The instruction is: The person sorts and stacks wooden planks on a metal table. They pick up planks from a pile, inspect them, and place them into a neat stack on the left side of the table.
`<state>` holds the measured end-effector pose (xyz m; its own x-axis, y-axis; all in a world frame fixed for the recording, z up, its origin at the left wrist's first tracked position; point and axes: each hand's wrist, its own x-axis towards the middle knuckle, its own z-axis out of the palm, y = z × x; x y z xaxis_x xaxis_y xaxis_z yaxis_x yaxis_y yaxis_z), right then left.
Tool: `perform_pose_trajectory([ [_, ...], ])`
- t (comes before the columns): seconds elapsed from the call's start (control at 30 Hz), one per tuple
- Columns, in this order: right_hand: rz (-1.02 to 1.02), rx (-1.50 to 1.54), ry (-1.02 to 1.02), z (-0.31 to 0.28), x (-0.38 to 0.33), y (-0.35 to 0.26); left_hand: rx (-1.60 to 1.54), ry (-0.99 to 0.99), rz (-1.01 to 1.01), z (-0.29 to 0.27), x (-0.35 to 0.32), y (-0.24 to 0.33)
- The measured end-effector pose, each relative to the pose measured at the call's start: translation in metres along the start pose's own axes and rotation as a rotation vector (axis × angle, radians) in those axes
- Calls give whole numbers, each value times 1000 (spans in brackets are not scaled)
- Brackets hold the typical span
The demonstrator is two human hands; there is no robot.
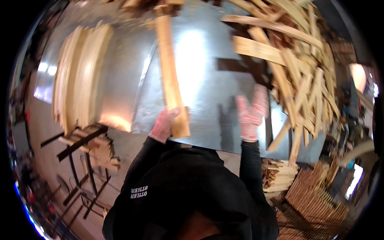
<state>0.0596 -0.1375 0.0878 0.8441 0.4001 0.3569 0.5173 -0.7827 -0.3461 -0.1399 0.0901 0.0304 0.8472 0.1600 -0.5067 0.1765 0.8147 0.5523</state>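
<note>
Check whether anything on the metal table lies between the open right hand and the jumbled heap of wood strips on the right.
Nothing visible does. The right hand hovers open over bare metal table, and the heap of wood strips starts just to its right. The left hand grips a separate wooden board, well off that path.

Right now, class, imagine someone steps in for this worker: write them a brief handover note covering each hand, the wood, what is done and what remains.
Left hand, gloved, grips the near end of a wooden slat lying on the metal table.
Right hand, gloved, is open and holds nothing, beside the loose slat pile.
Done: a neat stack of slats sits at the table's left.
Left: the held slat and the jumbled pile on the right remain unstacked.
</note>
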Motion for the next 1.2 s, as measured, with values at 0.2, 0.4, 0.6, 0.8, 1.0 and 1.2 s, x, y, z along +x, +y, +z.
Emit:
perform_pose_trajectory([
  [0.2, 850, -147, -240, -93, -71, 279, 361, 450, 324, 48, -36, -27],
  [0.4, 699, -97, -248, -82, -87, 300, 828, 605, 562, 123, 27, 158],
  [0.6, 843, 52, -267, -84, -72, 269, 1320, 1340, 797, 121, 170, 369],
  [0.8, 993, 197, -125, -69, -91, 261, 1917, 153, 1017, 152, 198, 185],
  [1.0, 912, 742, 279, -57, -38, 185, 2146, -47, 213, 120, 119, 10],
  [1.2, 210, 367, 117, -43, -19, 188, 1893, 452, 179, 42, 103, 28],
])
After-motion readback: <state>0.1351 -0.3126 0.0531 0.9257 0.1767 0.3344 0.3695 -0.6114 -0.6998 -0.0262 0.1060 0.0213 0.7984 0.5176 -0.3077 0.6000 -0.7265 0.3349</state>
